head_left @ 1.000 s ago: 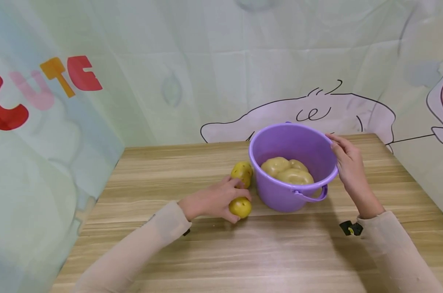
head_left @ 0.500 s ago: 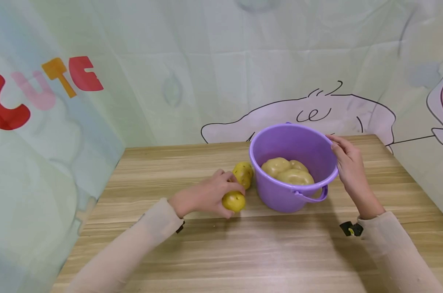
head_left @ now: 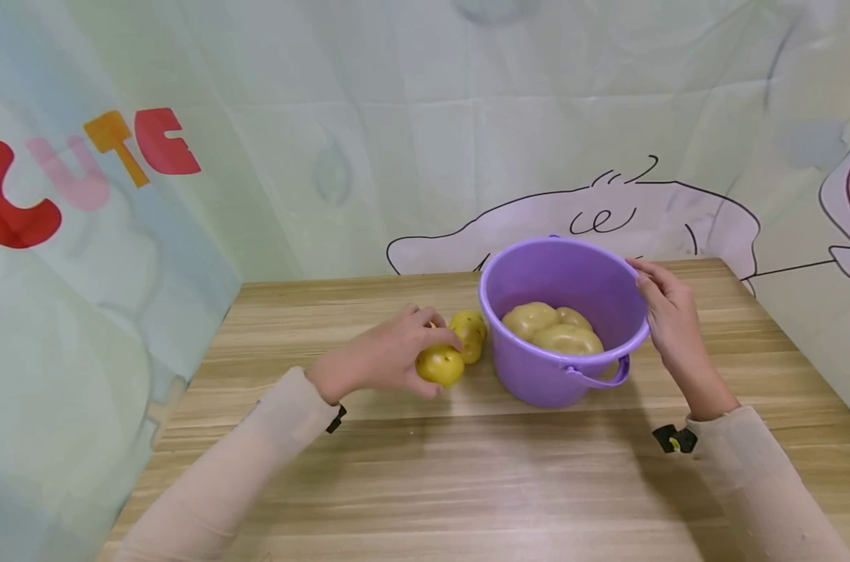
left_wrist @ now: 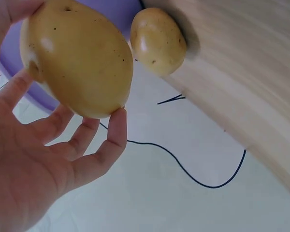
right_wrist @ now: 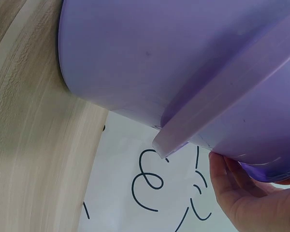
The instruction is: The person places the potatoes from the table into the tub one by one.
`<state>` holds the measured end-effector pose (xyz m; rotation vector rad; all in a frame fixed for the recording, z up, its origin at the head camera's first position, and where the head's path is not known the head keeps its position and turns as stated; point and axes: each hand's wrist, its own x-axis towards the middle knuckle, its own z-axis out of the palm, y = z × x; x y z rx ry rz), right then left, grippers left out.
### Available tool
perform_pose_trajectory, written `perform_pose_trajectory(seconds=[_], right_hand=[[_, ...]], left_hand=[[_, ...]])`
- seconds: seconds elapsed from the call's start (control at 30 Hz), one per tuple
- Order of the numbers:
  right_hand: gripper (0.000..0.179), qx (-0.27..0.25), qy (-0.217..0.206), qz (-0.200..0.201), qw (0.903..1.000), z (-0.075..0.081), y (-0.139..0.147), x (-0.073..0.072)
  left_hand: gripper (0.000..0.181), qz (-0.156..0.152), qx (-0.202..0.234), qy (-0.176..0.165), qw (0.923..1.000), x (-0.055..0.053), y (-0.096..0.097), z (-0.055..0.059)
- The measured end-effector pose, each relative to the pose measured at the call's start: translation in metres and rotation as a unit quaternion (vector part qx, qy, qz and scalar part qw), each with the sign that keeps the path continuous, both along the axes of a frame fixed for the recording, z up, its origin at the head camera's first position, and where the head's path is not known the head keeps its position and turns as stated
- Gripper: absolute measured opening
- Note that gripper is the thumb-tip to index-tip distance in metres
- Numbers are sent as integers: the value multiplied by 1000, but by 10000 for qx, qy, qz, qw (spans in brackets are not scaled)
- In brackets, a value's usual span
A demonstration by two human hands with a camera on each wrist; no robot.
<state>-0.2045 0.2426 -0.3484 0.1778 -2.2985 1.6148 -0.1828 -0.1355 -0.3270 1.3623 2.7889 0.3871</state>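
Note:
My left hand (head_left: 396,350) grips a yellow potato (head_left: 440,366), fingertips and thumb spread around its sides; the left wrist view shows the same potato (left_wrist: 79,60) large and dark-specked. Just beyond it a second potato (head_left: 470,336) lies on the table beside the purple bucket (head_left: 537,382). Several potatoes (head_left: 565,339) rest inside the bucket. At the bucket's right rim my right hand (head_left: 670,316) holds on, its thumb outside and fingers over the edge. In the right wrist view the fingers (right_wrist: 227,186) curl at the rim below the bucket's handle (right_wrist: 222,92).
The bucket stands upright on a wood-grain table (head_left: 425,484), toward its back edge. A printed cloth backdrop (head_left: 326,140) with a drawn figure and letters hangs behind and on the left. The bucket's handle hangs down in front.
My left hand has moved left and away from me with the potato, drawing it off from the bucket's side. The right hand and the bucket have stayed in place.

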Motion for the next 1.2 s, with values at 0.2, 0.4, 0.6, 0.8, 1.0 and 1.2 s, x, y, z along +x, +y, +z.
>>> perform_pose_trajectory(seconds=[0.2, 0.4, 0.6, 0.8, 1.0, 1.2], right_hand=[[43, -16, -22, 15, 10000, 1, 0, 1], [43, 19, -37, -9, 10000, 0, 1, 0], [43, -5, -38, 23, 10000, 0, 2, 0], [42, -39, 35, 31, 10000, 0, 1, -1], [41, -46, 45, 23, 10000, -1, 0, -1], [42, -41, 4, 6, 10000, 0, 0, -1]], left_hand=[[49, -2, 12, 39, 10000, -2, 1, 8], [49, 32, 113, 5, 9999, -2, 1, 18], [47, -32, 219, 144, 9997, -5, 4, 28], [47, -27, 286, 197, 9994, -5, 5, 38], [46, -102, 426, 242, 9987, -6, 6, 47], [46, -67, 464, 260, 9986, -8, 6, 61]])
